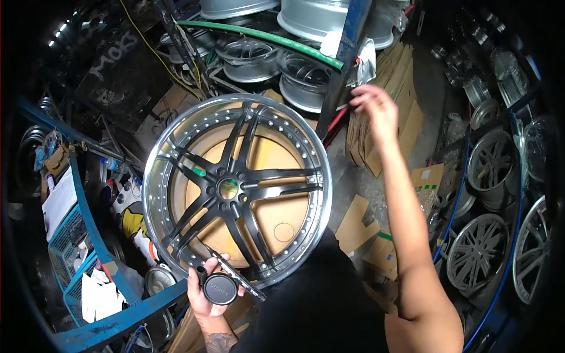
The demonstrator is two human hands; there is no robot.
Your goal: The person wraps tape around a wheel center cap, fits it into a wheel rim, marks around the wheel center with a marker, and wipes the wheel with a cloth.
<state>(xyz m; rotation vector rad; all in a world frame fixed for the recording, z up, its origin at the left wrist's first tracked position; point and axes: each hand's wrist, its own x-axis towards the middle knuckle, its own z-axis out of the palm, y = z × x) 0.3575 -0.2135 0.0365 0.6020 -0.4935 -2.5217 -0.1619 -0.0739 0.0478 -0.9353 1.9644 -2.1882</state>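
Observation:
A large wheel rim [276, 182] with black twin spokes and a polished lip lies in front of me, cardboard showing behind its spokes. Below its lower left edge, my left hand [203, 300] is closed around a round black cap [220, 288] with raised lettering and a slim black tool-like item [238, 276]. My right hand [376, 109] is raised at the upper right, away from the rim, near a white cloth [366, 62] hanging by a blue post. Its fingers are loosely spread and slightly blurred, with nothing seen in them.
Silver rims [247, 62] fill the rack behind, crossed by a green hose [265, 36]. Cardboard sheets [406, 117] lean at the right, beside racked wheels [478, 241]. Blue baskets [69, 235] and a blue frame [97, 217] stand left.

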